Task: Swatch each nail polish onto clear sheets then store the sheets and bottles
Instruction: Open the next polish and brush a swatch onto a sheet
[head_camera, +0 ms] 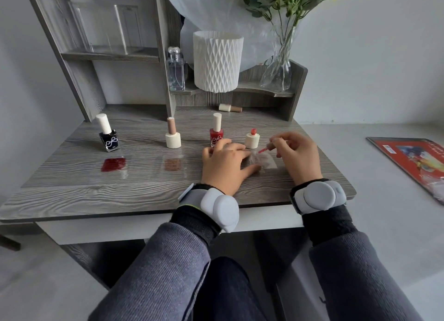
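Note:
My left hand point(225, 163) lies flat on the desk, fingers spread, pressing the left edge of a clear sheet point(268, 162). My right hand point(296, 155) pinches a polish brush point(264, 149) whose coral tip hovers just over that sheet. The open cream bottle point(252, 139) with a coral neck stands just behind. A red bottle point(216, 132) stands behind my left fingers. Farther left are a tan-capped cream bottle point(173, 134) and a dark bottle point(108, 135). Two painted sheets lie in front of them: a dark red swatch point(113, 164) and a brownish swatch point(173, 164).
Another small bottle point(230, 108) lies on its side under the low shelf. The shelf holds a perfume bottle point(176, 70), a white ribbed vase point(217, 61) and a glass vase with flowers point(278, 66). A clear organiser point(108, 30) sits upper left. A red magazine point(413, 162) lies at right.

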Available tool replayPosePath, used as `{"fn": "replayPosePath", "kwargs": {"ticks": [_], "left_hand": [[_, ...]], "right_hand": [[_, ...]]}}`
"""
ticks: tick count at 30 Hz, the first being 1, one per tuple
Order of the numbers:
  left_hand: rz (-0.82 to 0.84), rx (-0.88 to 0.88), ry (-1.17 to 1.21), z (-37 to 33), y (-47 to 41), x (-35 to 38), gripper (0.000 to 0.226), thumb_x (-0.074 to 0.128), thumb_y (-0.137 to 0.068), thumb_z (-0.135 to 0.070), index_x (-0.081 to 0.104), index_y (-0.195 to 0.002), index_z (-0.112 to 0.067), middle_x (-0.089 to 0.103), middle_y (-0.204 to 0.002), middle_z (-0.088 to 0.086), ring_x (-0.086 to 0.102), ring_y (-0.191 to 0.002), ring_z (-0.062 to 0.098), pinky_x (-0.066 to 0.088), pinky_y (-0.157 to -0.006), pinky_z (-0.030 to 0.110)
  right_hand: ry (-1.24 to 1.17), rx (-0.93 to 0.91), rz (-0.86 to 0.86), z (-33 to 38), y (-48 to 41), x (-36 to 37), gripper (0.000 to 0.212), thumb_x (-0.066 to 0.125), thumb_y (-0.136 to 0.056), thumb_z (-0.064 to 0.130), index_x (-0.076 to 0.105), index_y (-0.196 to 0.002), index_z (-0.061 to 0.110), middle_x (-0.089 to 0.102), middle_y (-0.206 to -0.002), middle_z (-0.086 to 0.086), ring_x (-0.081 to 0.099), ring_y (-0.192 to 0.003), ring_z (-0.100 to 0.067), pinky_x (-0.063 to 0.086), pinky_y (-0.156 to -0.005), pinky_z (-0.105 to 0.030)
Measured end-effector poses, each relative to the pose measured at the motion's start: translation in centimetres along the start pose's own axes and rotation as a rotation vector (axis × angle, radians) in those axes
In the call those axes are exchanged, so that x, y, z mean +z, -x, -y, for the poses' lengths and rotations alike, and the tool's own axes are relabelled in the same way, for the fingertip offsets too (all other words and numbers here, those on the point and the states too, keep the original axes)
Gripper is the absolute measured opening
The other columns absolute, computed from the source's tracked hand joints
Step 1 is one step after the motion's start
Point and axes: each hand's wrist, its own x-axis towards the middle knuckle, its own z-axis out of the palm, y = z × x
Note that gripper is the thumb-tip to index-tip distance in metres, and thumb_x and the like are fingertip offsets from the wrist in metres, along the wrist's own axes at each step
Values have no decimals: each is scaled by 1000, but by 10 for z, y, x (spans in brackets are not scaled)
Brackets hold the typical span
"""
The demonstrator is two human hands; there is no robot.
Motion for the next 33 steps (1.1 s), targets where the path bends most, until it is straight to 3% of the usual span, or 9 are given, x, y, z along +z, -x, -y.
{"fn": "replayPosePath", "kwargs": {"ticks": [8,14,19,21,24,27,30,33], "left_hand": [[-19,-15,-28,1,-1,3,51,50,-82,-66,58,-124,-38,47,-137,-15,23,-135,15,22,-98,40],[-24,5,-47,1,-1,3,49,50,-83,-65,61,-122,-36,45,-138,-22,22,-136,15,21,-98,41],[-36,22,-41,2,-1,3,52,50,-83,-66,62,-121,-33,52,-128,-22,29,-127,13,22,-94,39],[-35,21,-50,1,-1,2,53,49,-83,-66,61,-122,-32,52,-127,-21,30,-125,14,22,-94,40],[-43,23,-53,1,-1,3,53,49,-84,-66,61,-123,-33,53,-126,-20,31,-125,14,22,-93,39],[-55,23,-38,1,0,4,51,49,-84,-65,61,-123,-33,53,-126,-20,32,-124,14,22,-93,39],[-46,22,-37,1,-1,3,51,50,-84,-64,61,-122,-32,53,-127,-19,31,-125,14,22,-94,40],[-48,25,-31,1,0,3,52,50,-84,-65,61,-123,-32,53,-127,-20,32,-124,14,22,-93,39]], "right_hand": [[223,-82,139,-3,0,4,14,60,-89,20,72,-84,17,73,-73,4,66,-64,-11,56,-73,-37],[359,-56,-12,-4,-1,4,13,61,-87,23,71,-83,16,70,-72,-1,61,-66,-17,48,-62,-28],[179,-117,-200,1,2,0,10,60,-88,19,67,-81,18,69,-71,-2,47,-56,-6,42,-57,-27],[139,-128,-157,1,2,1,8,59,-88,19,67,-85,19,71,-75,-3,53,-60,-8,47,-62,-30],[195,-134,37,0,2,5,8,61,-87,21,69,-86,19,71,-74,-1,62,-65,-17,52,-65,-34],[284,-155,112,0,3,7,8,64,-86,19,71,-86,17,66,-66,4,57,-60,-12,48,-60,-29],[358,-134,35,-3,1,5,8,64,-86,17,71,-86,14,54,-59,10,50,-59,-12,38,-55,-25],[346,-109,-89,-4,1,4,8,62,-84,16,70,-83,15,52,-59,9,52,-64,-18,39,-60,-28]]}}
